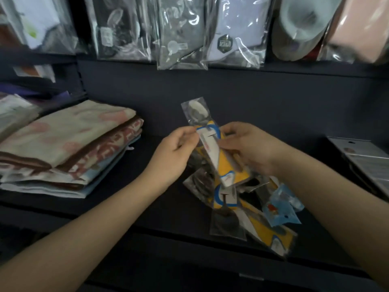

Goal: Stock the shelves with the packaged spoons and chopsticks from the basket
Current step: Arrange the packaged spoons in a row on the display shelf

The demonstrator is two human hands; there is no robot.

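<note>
while both hands (207,145) pinch it | spoon packet (212,152): clear sleeve, yellow-blue card

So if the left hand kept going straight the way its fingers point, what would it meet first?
The left hand points up and right at the yellow-carded spoon packet it already pinches by the top edge. Just past that are the fingers of the right hand, probably; depth is unclear.

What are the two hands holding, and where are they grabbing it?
Both hold a packaged spoon. The left hand pinches its top-left edge; the right hand grips its right side, near the middle.
</note>
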